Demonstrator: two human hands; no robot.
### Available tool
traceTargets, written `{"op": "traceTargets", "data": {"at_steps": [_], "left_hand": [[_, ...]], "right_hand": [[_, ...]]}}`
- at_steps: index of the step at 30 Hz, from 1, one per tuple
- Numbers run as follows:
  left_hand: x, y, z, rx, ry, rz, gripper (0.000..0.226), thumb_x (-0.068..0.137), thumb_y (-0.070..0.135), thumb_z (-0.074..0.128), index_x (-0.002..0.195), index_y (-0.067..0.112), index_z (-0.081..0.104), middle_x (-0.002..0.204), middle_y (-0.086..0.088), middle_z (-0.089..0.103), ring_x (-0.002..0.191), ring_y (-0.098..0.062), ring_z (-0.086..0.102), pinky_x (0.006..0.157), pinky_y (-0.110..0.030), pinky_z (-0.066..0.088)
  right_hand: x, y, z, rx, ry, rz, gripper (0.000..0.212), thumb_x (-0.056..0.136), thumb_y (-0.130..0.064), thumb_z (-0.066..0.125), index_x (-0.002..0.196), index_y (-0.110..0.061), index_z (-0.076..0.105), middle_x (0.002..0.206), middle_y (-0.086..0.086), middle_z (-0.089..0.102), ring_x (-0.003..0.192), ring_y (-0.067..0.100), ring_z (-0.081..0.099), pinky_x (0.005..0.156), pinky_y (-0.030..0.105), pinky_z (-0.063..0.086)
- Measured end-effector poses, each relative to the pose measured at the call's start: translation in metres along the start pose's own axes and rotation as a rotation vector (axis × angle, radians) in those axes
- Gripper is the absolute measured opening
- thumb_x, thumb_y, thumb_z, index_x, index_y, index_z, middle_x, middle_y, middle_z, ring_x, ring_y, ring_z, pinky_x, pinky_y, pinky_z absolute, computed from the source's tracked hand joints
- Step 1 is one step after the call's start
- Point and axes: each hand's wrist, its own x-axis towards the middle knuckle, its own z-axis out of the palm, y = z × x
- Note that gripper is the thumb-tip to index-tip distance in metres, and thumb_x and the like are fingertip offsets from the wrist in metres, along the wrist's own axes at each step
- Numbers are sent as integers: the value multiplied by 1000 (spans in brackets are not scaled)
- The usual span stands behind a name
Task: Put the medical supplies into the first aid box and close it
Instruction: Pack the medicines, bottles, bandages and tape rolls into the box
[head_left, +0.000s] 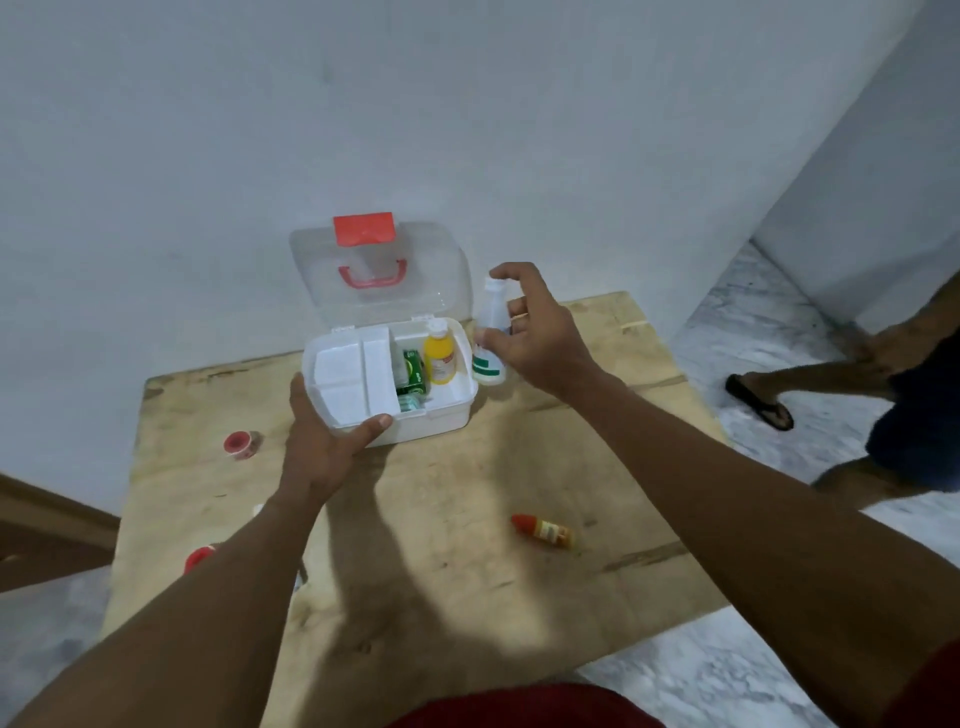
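Observation:
The first aid box (441, 413) stands open at the back of the wooden table, its clear lid (415, 270) with a red latch and handle upright. Inside are a white tray insert (345, 376), a yellow bottle (439, 358) and a green carton (414, 371). My left hand (322, 447) grips the box's front left corner. My right hand (540, 332) closes its thumb and fingers round a white bottle with a green label (488, 364), upright just right of the box. A small red-capped orange bottle (543, 531) lies on the table nearer me.
A red tape roll (240, 442) sits at the table's left edge; another red item (200, 558) shows partly behind my left forearm. The wall is right behind the box. Another person's legs and sandal (763, 402) are on the floor to the right.

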Motion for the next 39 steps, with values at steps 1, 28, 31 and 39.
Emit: {"op": "traceTargets", "data": {"at_steps": [1, 28, 31, 39], "left_hand": [[0, -1, 0, 2, 2, 7, 110, 66, 35, 88, 148, 25, 17, 130, 13, 42, 117, -13, 45, 95, -30, 38], [-1, 6, 4, -42, 23, 26, 100, 61, 39, 83, 141, 26, 25, 119, 18, 47, 102, 6, 50, 74, -4, 40], [-2, 8, 4, -54, 16, 21, 93, 62, 39, 82, 134, 36, 24, 118, 24, 45, 104, 12, 48, 75, -6, 42], [-1, 7, 6, -73, 17, 46, 93, 63, 39, 81, 137, 28, 26, 119, 28, 44, 105, 20, 46, 71, 2, 44]], "right_hand": [[-1, -4, 5, 30, 22, -7, 58, 78, -11, 76, 126, -22, 46, 81, 6, 67, 70, 24, 67, 70, 36, 59], [12, 57, 73, -358, -24, -163, 47, 70, -3, 77, 110, -10, 53, 93, 14, 63, 87, 35, 57, 70, 37, 47], [15, 58, 73, -400, -43, -209, 44, 69, 2, 77, 109, -3, 57, 94, 18, 64, 87, 37, 56, 70, 38, 45], [25, 54, 78, -491, -80, -225, 37, 63, 9, 73, 95, -2, 60, 84, 17, 62, 76, 35, 52, 64, 30, 32]]}}
